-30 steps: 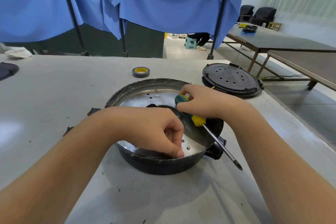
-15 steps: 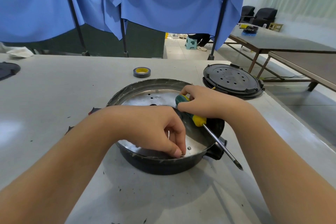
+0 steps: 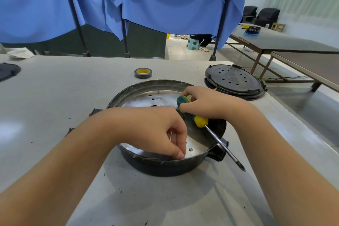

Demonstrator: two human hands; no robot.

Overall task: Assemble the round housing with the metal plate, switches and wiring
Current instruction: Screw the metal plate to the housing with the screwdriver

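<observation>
A round black housing (image 3: 165, 168) sits in the middle of the grey table, with a shiny perforated metal plate (image 3: 146, 100) lying inside it. My left hand (image 3: 156, 130) reaches into the near side of the housing, thumb and fingertips pinched together on something too small to make out, close to a hole in the plate. My right hand (image 3: 205, 101) rests on the far right rim and grips a green and yellow screwdriver (image 3: 200, 121); its shaft points down right, past the housing's black side tab (image 3: 221, 150). Switches and wiring are hidden.
A black round lid with holes (image 3: 233, 80) lies to the right of the housing. A roll of grey tape (image 3: 143, 73) sits behind it. Another dark part (image 3: 8, 72) lies at the table's left edge. Blue curtains on poles hang behind; more tables stand at right.
My left hand's fingers have shifted slightly right along the plate's near edge. My right hand and the screwdriver have stayed put.
</observation>
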